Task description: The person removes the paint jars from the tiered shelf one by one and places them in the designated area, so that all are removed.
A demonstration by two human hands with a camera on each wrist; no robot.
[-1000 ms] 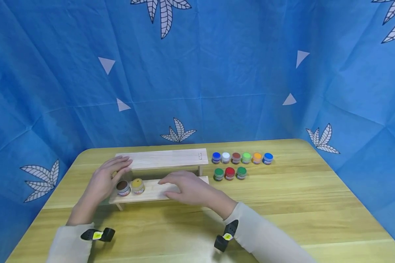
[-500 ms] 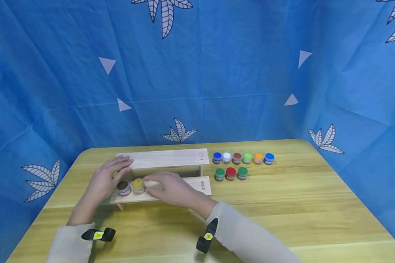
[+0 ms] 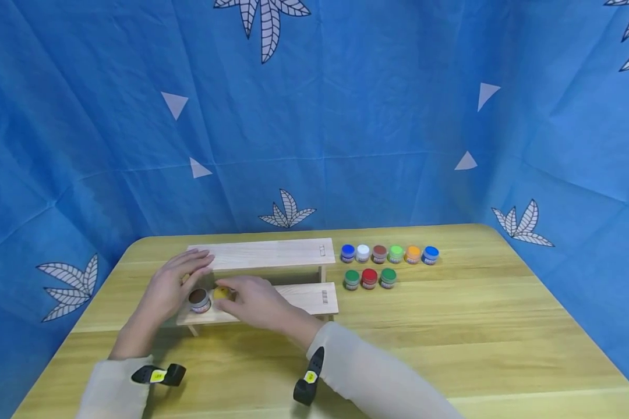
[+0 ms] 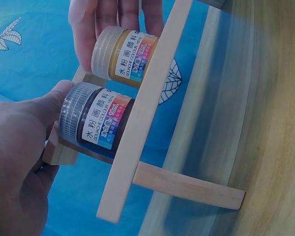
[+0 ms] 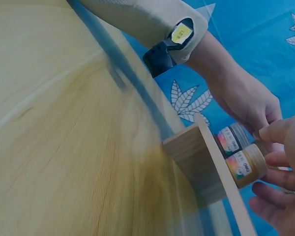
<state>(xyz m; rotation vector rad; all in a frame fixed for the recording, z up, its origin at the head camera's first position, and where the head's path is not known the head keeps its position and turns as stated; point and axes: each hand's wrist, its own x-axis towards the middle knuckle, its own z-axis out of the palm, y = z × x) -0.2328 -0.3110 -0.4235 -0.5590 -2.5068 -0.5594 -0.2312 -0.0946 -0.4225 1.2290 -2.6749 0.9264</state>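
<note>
A two-tier wooden rack (image 3: 272,253) stands on the table at the left. My left hand (image 3: 170,282) grips the left end of its upper tier, fingers over the top and thumb on the near side. On the lower tier are two small gouache jars. The jar with the dark brown lid (image 3: 199,300) stands at the left end, close to my left thumb (image 4: 59,93). Beside it is a yellow paint jar (image 4: 130,56). My right hand (image 3: 257,299) pinches this yellow jar near its lid, partly hiding it in the head view.
Right of the rack, several paint jars stand in a back row, ending in a blue jar (image 3: 430,255). Nearer are two green jars and a red jar (image 3: 369,278). A blue patterned cloth (image 3: 314,116) hangs behind the wooden table (image 3: 451,326).
My right hand has moved left along the lower tier and closed its fingers on the yellow paint jar. My left hand has stayed on the rack's end.
</note>
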